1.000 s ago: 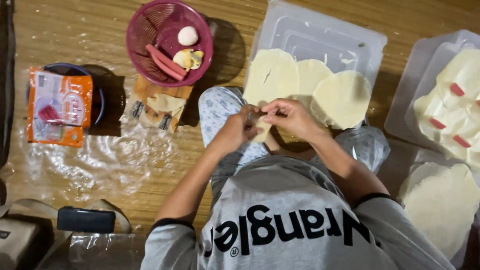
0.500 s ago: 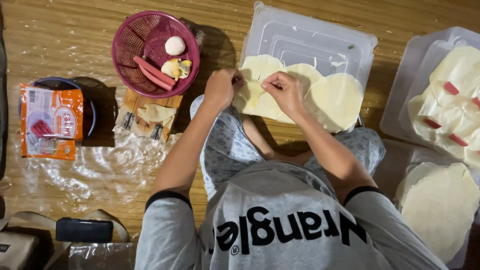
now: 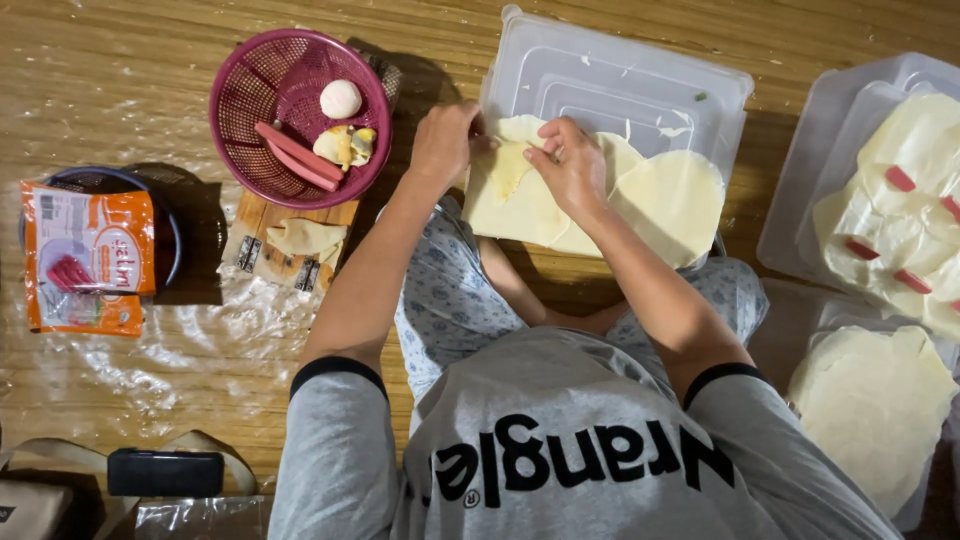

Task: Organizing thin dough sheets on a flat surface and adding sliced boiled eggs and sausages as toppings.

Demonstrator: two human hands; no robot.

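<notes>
The round dough wrapper (image 3: pixel 520 195) lies flat on a clear plastic lid (image 3: pixel 620 90), just ahead of the person's knees, and both hands are on its far edge. The left hand (image 3: pixel 447 145) pinches the upper left corner; the right hand (image 3: pixel 572 165) presses with closed fingers just beside it, so the hands are near each other but apart. More wrappers (image 3: pixel 670 205) overlap it to the right, so that side is crowded. To the left there is bare wooden floor (image 3: pixel 120 80), then the pink basket (image 3: pixel 290 115) and a small cutting board (image 3: pixel 290 245)
</notes>
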